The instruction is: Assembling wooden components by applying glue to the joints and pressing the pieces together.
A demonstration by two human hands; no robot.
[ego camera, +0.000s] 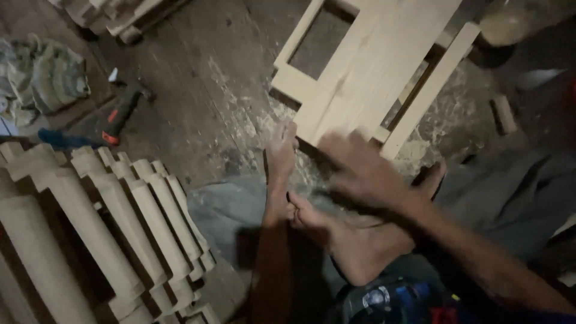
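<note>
Frame: my wooden frame looks stiff and light; best held by its near edge.
Left hand: flat, fingers spread, touching that edge.
Right hand: blurred, open, holding nothing.

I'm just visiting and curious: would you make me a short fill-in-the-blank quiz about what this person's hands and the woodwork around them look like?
1. The right hand rests at the near edge of a pale ____ frame lying on the floor.
2. The left hand lies flat on the dusty ____ beside that frame.
3. The hammer has a black and ____ handle.
4. The turned wooden posts are stacked on the person's ____ side.

Missing words: wooden; floor; orange; left
</note>
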